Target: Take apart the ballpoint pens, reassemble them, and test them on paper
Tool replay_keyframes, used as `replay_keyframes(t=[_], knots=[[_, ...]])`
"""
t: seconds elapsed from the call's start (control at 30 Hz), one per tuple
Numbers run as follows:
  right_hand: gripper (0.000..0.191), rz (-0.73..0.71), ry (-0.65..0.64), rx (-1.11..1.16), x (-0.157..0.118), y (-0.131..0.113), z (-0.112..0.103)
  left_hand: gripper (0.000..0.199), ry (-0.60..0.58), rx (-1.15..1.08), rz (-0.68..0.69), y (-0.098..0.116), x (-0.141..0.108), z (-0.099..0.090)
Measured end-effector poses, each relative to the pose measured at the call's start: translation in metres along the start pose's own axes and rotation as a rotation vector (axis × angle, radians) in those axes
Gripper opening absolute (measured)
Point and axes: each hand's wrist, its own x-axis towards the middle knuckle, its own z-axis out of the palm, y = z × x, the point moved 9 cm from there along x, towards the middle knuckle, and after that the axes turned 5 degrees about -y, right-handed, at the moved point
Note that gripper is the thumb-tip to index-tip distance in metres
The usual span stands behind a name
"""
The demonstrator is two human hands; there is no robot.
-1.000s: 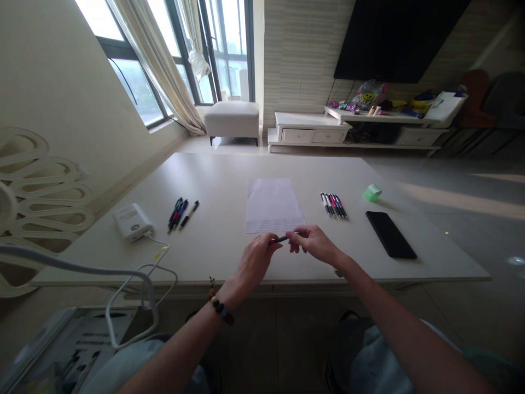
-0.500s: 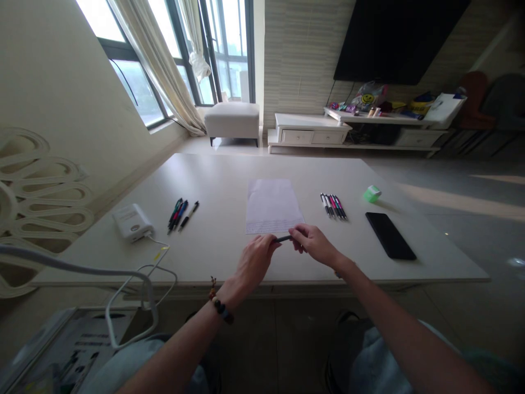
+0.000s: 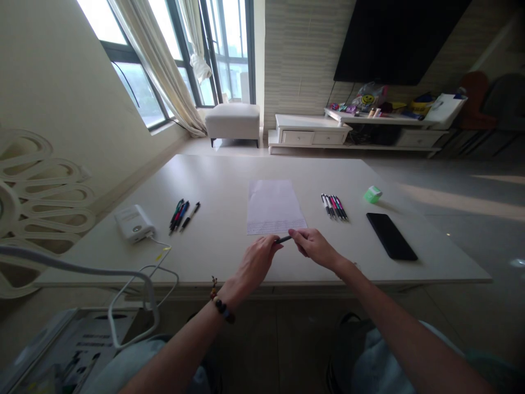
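Note:
Between my two hands is a dark pen (image 3: 283,239), held roughly level just in front of the paper. My left hand (image 3: 261,253) pinches its left end, and my right hand (image 3: 314,245) closes round its right end, so both tips are hidden by fingers. The white sheet of paper (image 3: 274,200) lies flat beyond the hands, with rows of small writing along its near edge. To the left lie several dark pens (image 3: 179,215) in a bunch, with a single black pen (image 3: 190,216) beside them. On the right, several pens (image 3: 334,207) with coloured barrels lie side by side.
A black phone (image 3: 391,236) and a small green-and-white object (image 3: 373,194) rest on the right of the white table (image 3: 229,169). At the left stands a white box-shaped device (image 3: 134,223) with a white cable (image 3: 164,268) trailing over the near edge.
The fingers of my right hand have curled in closer around the pen's end. My left hand keeps its pinch, and the things on the table stay in place.

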Motion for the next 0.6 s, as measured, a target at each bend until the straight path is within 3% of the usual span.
replay_keyframes(t=[0.2,0.33,0.47,0.6], knots=[[0.042,0.014,-0.072,0.061,0.0009,0.0042,0.0072,0.016,-0.016,0.024,0.006,0.0018,-0.0003,0.0018],[0.053,0.046,-0.057,-0.006,0.0005,0.0056,0.0054,0.014,-0.02,0.047,0.014,0.0026,-0.0004,0.0025],[0.04,0.035,-0.114,0.022,-0.0011,0.0035,0.008,0.014,-0.009,0.054,0.011,0.0012,0.0001,0.0017],[0.054,0.05,-0.071,-0.012,-0.0023,0.005,0.0036,0.013,-0.007,0.038,0.025,0.003,0.0007,0.0006]])
